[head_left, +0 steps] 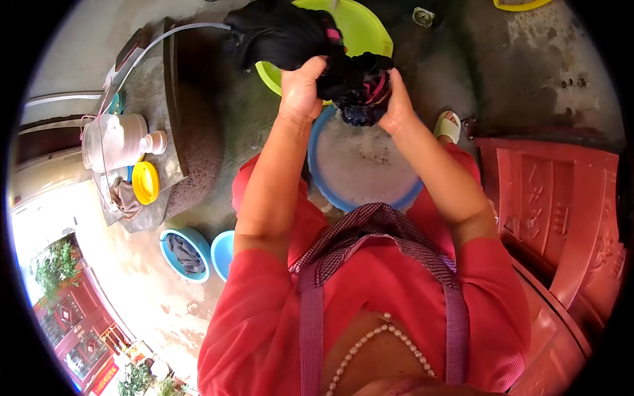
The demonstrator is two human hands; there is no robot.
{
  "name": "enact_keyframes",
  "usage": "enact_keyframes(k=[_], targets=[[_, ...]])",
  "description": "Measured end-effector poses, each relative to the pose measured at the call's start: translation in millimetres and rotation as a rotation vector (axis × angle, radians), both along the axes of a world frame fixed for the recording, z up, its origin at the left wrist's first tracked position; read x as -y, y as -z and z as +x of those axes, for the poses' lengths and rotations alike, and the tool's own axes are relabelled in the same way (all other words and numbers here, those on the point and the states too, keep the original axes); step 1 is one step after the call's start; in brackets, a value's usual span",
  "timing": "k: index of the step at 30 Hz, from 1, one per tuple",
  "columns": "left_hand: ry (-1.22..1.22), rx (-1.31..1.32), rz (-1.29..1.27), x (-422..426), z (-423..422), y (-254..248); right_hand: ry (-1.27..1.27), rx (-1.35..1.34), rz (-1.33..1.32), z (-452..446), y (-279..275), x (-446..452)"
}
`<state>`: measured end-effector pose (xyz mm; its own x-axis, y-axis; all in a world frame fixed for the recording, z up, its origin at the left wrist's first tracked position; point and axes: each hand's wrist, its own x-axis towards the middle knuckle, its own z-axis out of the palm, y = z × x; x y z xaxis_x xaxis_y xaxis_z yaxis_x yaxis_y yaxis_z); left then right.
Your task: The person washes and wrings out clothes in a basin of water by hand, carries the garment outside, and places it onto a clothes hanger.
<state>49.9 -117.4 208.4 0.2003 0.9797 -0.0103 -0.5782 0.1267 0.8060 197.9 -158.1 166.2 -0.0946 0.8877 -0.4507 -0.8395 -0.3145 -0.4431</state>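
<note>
A wet black cloth with pink parts (281,36) is held up between my two hands. My left hand (302,89) grips its middle, with the thumb on top. My right hand (396,102) is closed on the bunched right end. Behind the cloth lies a yellow-green basin (363,30), partly covered by it. Below my hands stands a blue-rimmed basin (320,173) full of greyish, foamy water. The cloth hangs above the far edge of this basin.
Left, a stone ledge (153,105) carries a clear jar (115,140), a yellow lid (145,183) and a hose (162,53). Two light blue basins (205,267) stand on the floor, one holding dark cloth (185,254). Red carved furniture (548,198) is at the right.
</note>
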Motion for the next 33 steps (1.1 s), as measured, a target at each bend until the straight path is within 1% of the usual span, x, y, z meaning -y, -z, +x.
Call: enact_keyframes(k=[1, 2, 5, 8, 9, 11, 12, 15, 20, 23, 26, 32, 33], targets=[[0.023, -0.05, 0.044, 4, 0, -6, -0.023, -0.052, -0.009, 0, 5, -3], [0.012, -0.069, 0.023, 9, 3, -11, -0.045, -0.102, -0.02, -2, 8, -3], [0.099, -0.05, -0.047, 12, 0, -13, -0.061, -0.086, -0.095, -11, -15, 6], [0.186, -0.055, -0.06, 14, -3, -6, -0.172, -0.125, -0.045, -9, -1, 6], [0.21, -0.062, -0.066, 15, -3, -5, -0.208, -0.207, 0.024, -8, 12, 6], [0.218, -0.156, -0.017, 17, -2, -4, -0.279, -0.37, 0.165, -6, 39, 6], [0.22, -0.202, 0.007, 19, -2, -3, -0.292, -0.404, 0.157, -7, 42, 6], [0.241, -0.228, 0.025, 23, -3, 3, -0.341, -0.495, 0.151, -12, 45, 9], [0.302, -0.204, 0.029, 29, -4, 1, -0.454, -0.623, 0.187, -10, 36, 13], [0.338, -0.206, 0.016, 32, -4, -2, -0.464, -0.568, 0.087, -4, 43, 16], [0.372, -0.172, -0.037, 33, -2, -6, -0.514, -0.591, 0.166, -2, 19, 24], [0.407, -0.115, -0.054, 34, 3, -5, -0.475, -0.415, 0.049, 0, 26, 27], [0.403, -0.11, -0.052, 35, 4, -6, -0.495, -0.426, 0.068, 1, 26, 28]])
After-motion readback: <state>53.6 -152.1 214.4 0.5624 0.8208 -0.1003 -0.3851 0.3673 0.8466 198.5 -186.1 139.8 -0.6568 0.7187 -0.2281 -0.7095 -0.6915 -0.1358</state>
